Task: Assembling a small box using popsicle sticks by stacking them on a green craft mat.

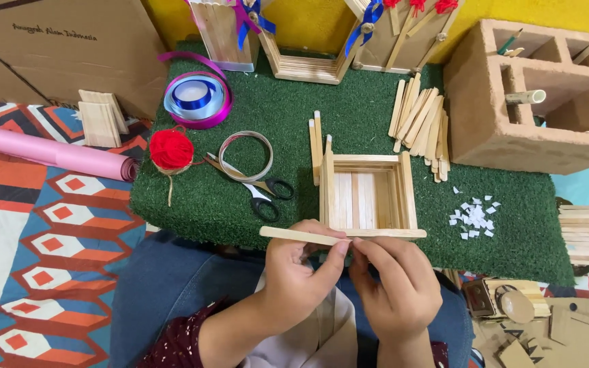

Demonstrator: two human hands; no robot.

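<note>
My left hand (pixel 303 267) pinches a flat wooden craft stick (pixel 294 236) that lies level and points left. My right hand (pixel 395 281) has its fingertips at the stick's right end, touching it. Just beyond both hands sits a square open box of craft sticks (pixel 368 194) on the green turf mat (pixel 294 123). A few loose sticks (pixel 316 146) lie at the box's left edge.
Scissors (pixel 262 188), a roll of clear tape (pixel 245 155), a red yarn ball (pixel 171 150) and ribbon spools (pixel 195 97) lie on the mat's left. A stick pile (pixel 420 123), white paper bits (pixel 473 217), a brown block organiser (pixel 533 88), a pink paper roll (pixel 49 151) and stick structures (pixel 308 41).
</note>
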